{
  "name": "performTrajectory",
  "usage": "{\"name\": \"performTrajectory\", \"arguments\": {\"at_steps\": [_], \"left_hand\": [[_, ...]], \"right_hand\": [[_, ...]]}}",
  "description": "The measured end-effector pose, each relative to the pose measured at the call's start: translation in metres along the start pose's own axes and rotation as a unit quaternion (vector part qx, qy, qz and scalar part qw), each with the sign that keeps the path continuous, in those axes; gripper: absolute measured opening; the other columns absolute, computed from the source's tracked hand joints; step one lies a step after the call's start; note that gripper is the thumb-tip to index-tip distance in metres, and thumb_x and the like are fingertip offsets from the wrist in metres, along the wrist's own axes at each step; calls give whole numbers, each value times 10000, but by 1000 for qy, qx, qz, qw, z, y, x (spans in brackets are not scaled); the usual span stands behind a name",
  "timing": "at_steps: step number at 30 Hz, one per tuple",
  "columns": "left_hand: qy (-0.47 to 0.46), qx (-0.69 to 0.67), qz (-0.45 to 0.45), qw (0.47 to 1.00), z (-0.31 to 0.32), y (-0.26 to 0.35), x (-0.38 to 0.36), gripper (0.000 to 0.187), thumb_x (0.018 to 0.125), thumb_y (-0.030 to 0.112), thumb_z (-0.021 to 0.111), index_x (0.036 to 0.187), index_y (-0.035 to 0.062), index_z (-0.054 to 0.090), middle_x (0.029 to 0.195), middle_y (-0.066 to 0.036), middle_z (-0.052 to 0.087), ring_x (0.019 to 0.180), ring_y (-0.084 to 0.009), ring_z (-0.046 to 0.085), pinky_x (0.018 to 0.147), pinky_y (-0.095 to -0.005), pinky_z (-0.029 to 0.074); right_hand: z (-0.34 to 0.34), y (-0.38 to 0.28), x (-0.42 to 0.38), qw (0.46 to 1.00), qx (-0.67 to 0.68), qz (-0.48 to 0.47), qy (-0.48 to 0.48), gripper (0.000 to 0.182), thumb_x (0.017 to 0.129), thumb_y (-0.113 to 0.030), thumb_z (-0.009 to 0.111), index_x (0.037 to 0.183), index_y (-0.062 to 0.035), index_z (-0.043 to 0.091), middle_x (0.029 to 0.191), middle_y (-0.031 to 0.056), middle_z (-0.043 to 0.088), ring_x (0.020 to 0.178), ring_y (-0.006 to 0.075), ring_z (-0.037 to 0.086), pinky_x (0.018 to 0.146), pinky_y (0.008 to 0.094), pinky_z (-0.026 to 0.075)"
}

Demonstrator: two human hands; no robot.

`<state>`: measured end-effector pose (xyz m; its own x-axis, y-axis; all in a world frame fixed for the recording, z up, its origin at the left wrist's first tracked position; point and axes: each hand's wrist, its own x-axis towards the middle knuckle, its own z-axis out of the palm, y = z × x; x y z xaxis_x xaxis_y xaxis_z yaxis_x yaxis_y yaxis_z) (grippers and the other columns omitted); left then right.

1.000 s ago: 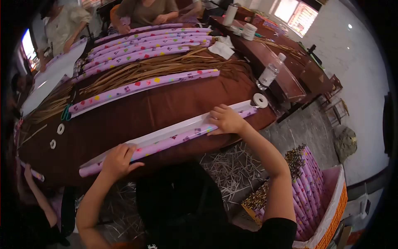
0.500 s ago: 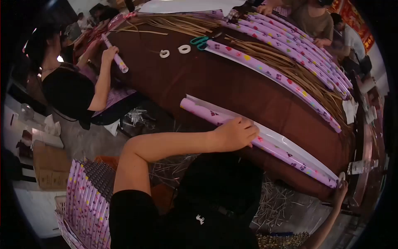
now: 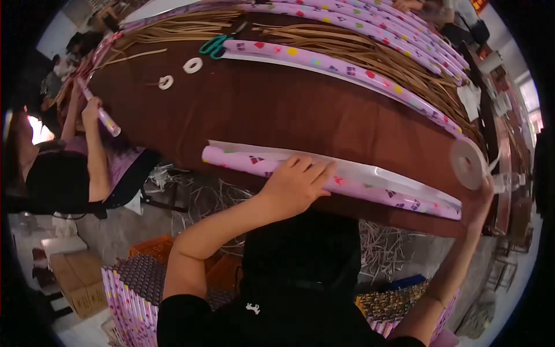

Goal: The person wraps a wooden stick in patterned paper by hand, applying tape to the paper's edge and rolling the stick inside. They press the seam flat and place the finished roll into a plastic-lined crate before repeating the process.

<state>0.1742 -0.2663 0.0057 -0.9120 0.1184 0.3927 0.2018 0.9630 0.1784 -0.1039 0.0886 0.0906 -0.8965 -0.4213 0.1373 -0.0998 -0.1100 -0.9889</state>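
On the near side of the table lies a pink patterned wrapping paper roll (image 3: 370, 192), its loose white-backed edge (image 3: 381, 176) lifted along the far side. My left hand (image 3: 296, 184) rests over the middle of it, fingers curved across the paper and holding it down. At the right end, my right hand (image 3: 478, 205) is raised and closed on a white roll of tape (image 3: 469, 165). A strip of tape shows beside that hand. The thumb and some fingers of the right hand are partly hidden.
Across the brown-covered table (image 3: 260, 110) lie another patterned paper roll (image 3: 329, 66), green scissors (image 3: 213, 47), two tape rolls, one of them here (image 3: 192, 65), and brown strips (image 3: 370, 49). A co-worker (image 3: 63, 168) holds a rolled tube (image 3: 108, 122) at left. Finished tubes (image 3: 130, 309) stand below.
My right hand has lifted the tape roll above the paper's right end. My left hand stays on the paper, its fingers more spread. The view has shifted right.
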Motion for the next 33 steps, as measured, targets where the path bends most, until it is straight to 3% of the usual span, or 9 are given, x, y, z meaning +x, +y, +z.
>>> {"name": "performTrajectory", "arguments": {"at_steps": [3,5,6,9,14,18,27,29,33], "left_hand": [[-9,-29,-15,999,-4,0,2,604,804,290,733,1321,34,555,1099,-82,604,974,-282,565,854,-418,466],[-5,-35,-13,999,4,-3,-1,597,791,281,748,1312,48,573,1135,-106,613,1056,-327,578,887,-460,476],[-58,-112,-89,988,1,1,2,425,804,278,747,1145,47,645,1159,-140,622,1087,-341,574,919,-458,450],[-10,63,-45,997,20,0,-18,510,853,369,719,1240,50,626,1208,-144,616,1150,-335,564,1011,-470,410],[27,63,5,998,8,-1,-8,471,869,320,723,1206,17,597,1161,-139,631,1065,-349,601,866,-435,485],[68,-54,-47,995,18,-3,-16,417,813,333,754,1095,55,625,1036,-110,654,957,-321,632,827,-415,491],[127,22,-4,992,13,10,-12,357,790,282,744,1027,50,611,985,-98,630,881,-283,618,718,-388,487],[42,87,-36,995,5,20,-14,333,797,278,711,1025,54,615,961,-83,613,865,-256,605,720,-370,485],[118,56,-22,991,16,15,-20,387,806,282,693,1118,59,634,979,-50,604,921,-229,587,805,-367,479]], "right_hand": [[157,3,0,916,181,149,-326,663,877,-383,558,1349,75,473,1273,197,596,1174,273,591,1024,418,464],[224,29,5,818,235,223,-475,450,946,-294,519,1242,41,561,1171,124,639,1075,194,613,974,344,465],[245,35,4,804,225,264,-482,460,949,-324,514,1233,33,569,1172,128,638,1070,202,609,970,350,462],[297,46,6,774,149,351,-505,519,968,-415,452,1216,21,585,1172,145,640,1045,246,611,965,375,467],[303,74,18,702,281,340,-559,489,991,-397,424,1201,8,602,1200,121,649,1069,240,623,965,377,476],[303,79,22,692,315,326,-562,509,1011,-409,429,1273,10,552,1253,127,624,1134,252,602,1006,394,459],[301,74,12,681,344,305,-571,533,1024,-422,467,1332,12,499,1302,136,588,1171,249,574,1035,419,439],[304,77,12,682,337,357,-543,532,1020,-422,475,1325,12,514,1301,127,596,1192,244,561,1053,410,407],[322,71,13,718,186,351,-572,496,1022,-377,485,1320,18,520,1327,153,573,1220,254,549,1054,393,417]]}}
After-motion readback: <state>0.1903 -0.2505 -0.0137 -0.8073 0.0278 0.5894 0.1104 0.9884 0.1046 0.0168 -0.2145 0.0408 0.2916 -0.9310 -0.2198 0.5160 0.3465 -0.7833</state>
